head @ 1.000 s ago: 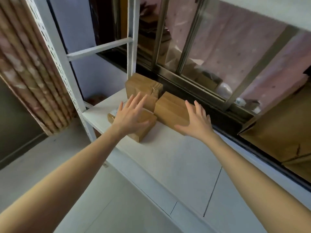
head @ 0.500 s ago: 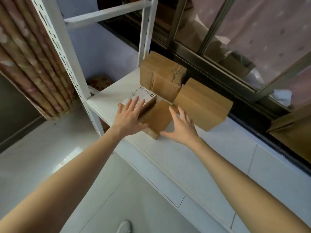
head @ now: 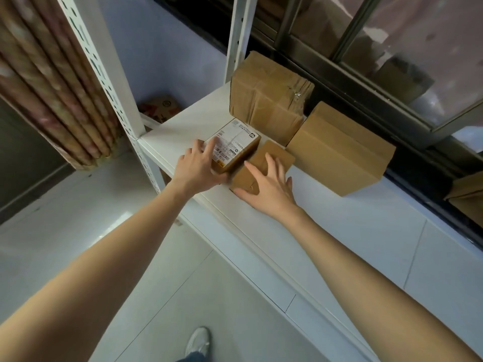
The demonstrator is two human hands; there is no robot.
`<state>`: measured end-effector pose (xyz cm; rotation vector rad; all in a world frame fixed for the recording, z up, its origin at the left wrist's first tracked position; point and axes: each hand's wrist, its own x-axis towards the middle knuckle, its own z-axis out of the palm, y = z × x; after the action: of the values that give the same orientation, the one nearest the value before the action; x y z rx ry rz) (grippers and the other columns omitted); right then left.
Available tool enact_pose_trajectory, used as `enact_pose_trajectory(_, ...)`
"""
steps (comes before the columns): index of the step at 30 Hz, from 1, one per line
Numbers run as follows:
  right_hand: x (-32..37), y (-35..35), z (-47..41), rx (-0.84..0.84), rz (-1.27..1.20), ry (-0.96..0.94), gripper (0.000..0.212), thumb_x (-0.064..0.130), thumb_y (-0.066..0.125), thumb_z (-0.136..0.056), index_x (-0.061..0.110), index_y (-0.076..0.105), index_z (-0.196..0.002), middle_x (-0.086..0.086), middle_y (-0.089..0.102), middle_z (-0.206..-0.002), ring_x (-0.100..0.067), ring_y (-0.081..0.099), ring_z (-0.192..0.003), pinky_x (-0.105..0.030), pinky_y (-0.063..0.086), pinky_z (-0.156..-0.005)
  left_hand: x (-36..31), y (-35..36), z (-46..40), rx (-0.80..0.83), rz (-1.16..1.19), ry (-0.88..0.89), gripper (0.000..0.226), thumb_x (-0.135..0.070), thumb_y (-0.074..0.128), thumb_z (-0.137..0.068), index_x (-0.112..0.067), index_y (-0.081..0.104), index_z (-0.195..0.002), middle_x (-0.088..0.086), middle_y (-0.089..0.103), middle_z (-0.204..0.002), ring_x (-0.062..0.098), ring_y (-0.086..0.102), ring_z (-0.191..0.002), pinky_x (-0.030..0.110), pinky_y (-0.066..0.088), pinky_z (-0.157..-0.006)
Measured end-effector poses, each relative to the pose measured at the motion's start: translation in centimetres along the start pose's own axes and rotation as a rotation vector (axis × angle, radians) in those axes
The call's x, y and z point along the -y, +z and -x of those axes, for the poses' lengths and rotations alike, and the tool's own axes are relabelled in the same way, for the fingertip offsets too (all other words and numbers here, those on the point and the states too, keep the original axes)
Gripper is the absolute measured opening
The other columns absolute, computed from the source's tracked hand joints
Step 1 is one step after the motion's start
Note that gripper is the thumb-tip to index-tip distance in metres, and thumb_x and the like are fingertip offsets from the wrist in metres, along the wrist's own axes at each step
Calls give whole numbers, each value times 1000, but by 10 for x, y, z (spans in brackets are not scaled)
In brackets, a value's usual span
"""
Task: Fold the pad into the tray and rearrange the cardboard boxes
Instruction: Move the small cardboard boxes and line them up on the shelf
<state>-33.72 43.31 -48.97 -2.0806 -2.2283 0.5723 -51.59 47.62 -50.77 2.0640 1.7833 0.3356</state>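
Clearly the box-rearranging step is in hand: no pad or tray shows anywhere in view. Four cardboard boxes sit at the corner of the white shelf (head: 183,126) beside the window. The left hand (head: 198,165) lies spread and flat, fingers on the labelled box (head: 235,145) at its near-left corner, pressing rather than gripping. The right hand (head: 269,186) is open too, palm and fingers draped over the near end of the small plain box (head: 277,155), which touches the labelled one along its side. Behind them a tall taped box (head: 266,97) stands against the shelf post (head: 237,35), and a larger box (head: 339,150) lies just to its right. Next, I judge, each hand must close around its box's sides before lifting or sliding it, keeping clear of the shelf's front edge
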Motion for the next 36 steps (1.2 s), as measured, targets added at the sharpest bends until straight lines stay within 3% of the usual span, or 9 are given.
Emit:
enact_pose_trajectory(4, 4, 1, 7, -161, -75, 135, 62, 61, 60, -75, 25, 44, -123, -13, 21, -144, -39, 23, -131, -57, 36, -99, -12, 7, 14, 2, 70, 28, 100, -62, 70, -66, -24, 19, -144, 13, 38, -129, 31, 54, -105, 43, 53, -80)
enact_pose_trajectory(12, -8, 2, 32, -205, -212, 375, 92, 45, 71, -71, 19, 19, -142, -14, 3, -152, -44, 12, -136, -60, 39, -97, -33, 10, 48, -68, 120, 78, 96, -56, 71, -67, -22, 23, -143, 9, 41, -127, 32, 51, -106, 45, 51, -81)
enact_pose_trajectory(16, -22, -7, 57, -176, -211, 391, 88, 36, 73, -69, 22, 22, -140, -11, 4, -151, -39, 21, -129, -56, 42, -94, -43, 4, 62, -79, 117, 95, 97, -56, 71, -68, -21, 21, -144, 8, 41, -129, 29, 51, -106, 43, 53, -81)
enact_pose_trajectory(24, -65, -45, 130, -214, -382, 448, 65, 43, 67, -71, 25, 38, -127, -6, 22, -137, -30, 23, -122, -54, 42, -94, -104, -6, 108, 6, 172, 101, 92, -69, 64, -67, -25, 27, -138, 5, 42, -125, 25, 55, -105, 41, 55, -80)
enact_pose_trajectory(29, -107, -93, 188, -267, -493, 494, 64, 48, 59, -80, 27, 35, -135, -5, 29, -138, -26, 21, -129, -53, 42, -99, -182, -12, 139, 94, 216, 84, 82, -65, 58, -76, -22, 29, -139, 6, 39, -124, 22, 52, -94, 29, 41, -76)
enact_pose_trajectory(32, -135, -120, 232, -341, -575, 536, 62, 46, 54, -86, 28, 30, -141, -5, 31, -140, -27, 22, -131, -44, 41, -96, -235, -4, 160, 180, 289, 67, 77, -66, 48, -81, -26, 26, -143, 7, 38, -128, 29, 51, -108, 35, 39, -86)
enact_pose_trajectory(36, -178, -148, 295, -465, -741, 583, 58, 46, 48, -90, 32, 27, -142, -5, 34, -141, -26, 28, -131, -43, 36, -98, -306, 12, 191, 341, 440, 86, 64, -59, 34, -92, -29, 22, -147, 13, 37, -145, 38, 37, -130, 45, 33, -103)
